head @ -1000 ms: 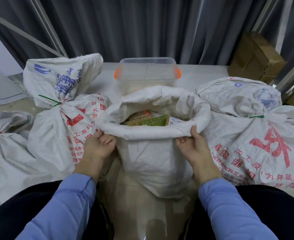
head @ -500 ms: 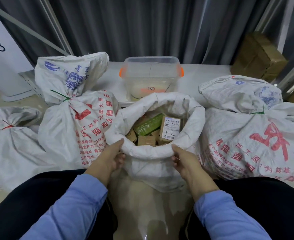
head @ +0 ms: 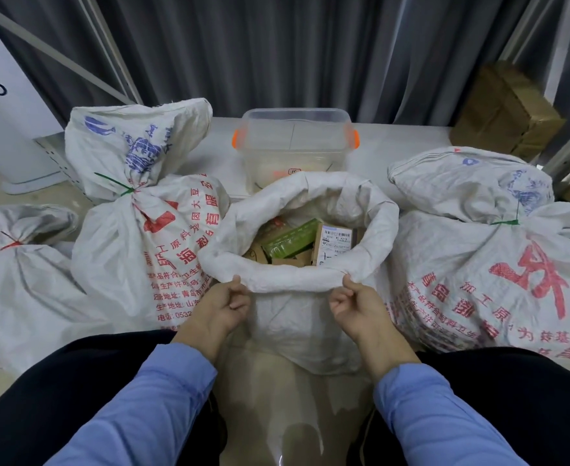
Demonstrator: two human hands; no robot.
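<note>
An open white woven sack (head: 305,317) stands on the floor between my knees, its mouth rolled down into a thick rim. Inside lie a green box (head: 288,242), a brown carton with a white barcode label (head: 335,242) and other brown cartons. My left hand (head: 221,306) pinches the near rim at its left end with curled fingers. At the right end of that rim, my right hand (head: 356,302) pinches it the same way. Both sleeves are blue.
A tied sack with red print (head: 142,237) stands left, another tied sack (head: 18,264) at far left, and a large one (head: 492,270) right. Behind is a clear plastic bin with orange clips (head: 295,146) on a low white platform. A cardboard box (head: 509,109) sits back right.
My hands came closer together along the near rim and changed from gripping under the roll to pinching its edge. The sack's mouth now faces me more, showing the boxes inside.
</note>
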